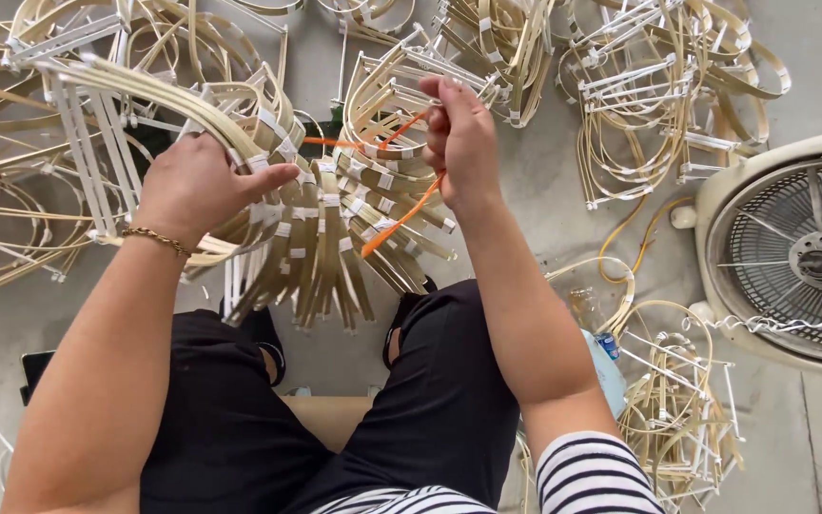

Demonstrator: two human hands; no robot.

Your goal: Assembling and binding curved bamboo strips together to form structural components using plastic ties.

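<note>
Concrete floor [544, 205] all around, littered with piles of bent cane-and-white-strip frames [663, 90] up and to the right of both grips, more at far left. Cream box fan [792, 252] lying face-up well right of the right grip. Smaller frame heap [673, 409] below the fan, beside the right elbow, with a pale blue bottle [609, 373] with a blue label band tucked against the forearm; print too small to read. Work piece: half-built cane frame [325, 214] of curved pale strips bound with white tape bands, held over the knees between the two grips, loose strip ends fanning down toward the black trousers. Left hand [192, 186] reaching in from lower left, forearm straight, gold chain bracelet [156, 238] at the wrist, fingers wrapped over the frame's upper curved bundle, thumb pressed along its side, closed firmly on it. Right hand [459, 138] raised just right of the frame, wrist bent, fingertips pinched tight on an orange strip [401, 214], which runs from the pinch down-left across the frame's bands, a second stretch crossing left near the top.
</note>
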